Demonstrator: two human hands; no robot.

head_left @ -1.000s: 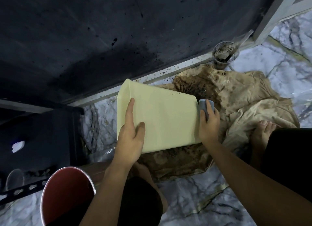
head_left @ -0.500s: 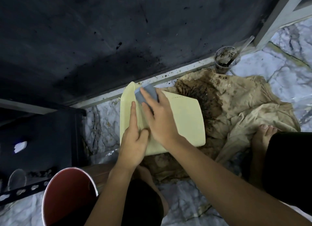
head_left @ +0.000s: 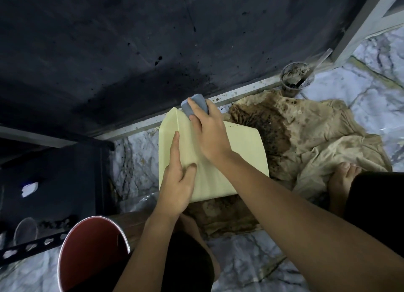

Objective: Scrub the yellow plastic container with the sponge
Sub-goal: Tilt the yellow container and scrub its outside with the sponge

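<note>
The yellow plastic container point(head_left: 229, 152) lay tipped on its side on the stained cloth point(head_left: 306, 143), its broad pale face turned up, just in front of the dark wall; the left hand point(head_left: 177, 182) rested on that face near its nearer edge, fingers straight and thumb spread, steadying it; the right hand point(head_left: 209, 130) crossed over it, its grip curled round the blue sponge point(head_left: 194, 105), which sat at the container's far corner, touching the ridge there. The upper face looked clean and free of marks, so scrubbing seemed well under way; whether the other faces and the inside had been done could not be told, since they were hidden, and by my judgement they were what was left. Beyond the cloth from the container stood a clear cup point(head_left: 295, 78) with dark residue and a straw in it; nearer the person than the container stood a red bucket point(head_left: 91, 254), its contents not visible.
</note>
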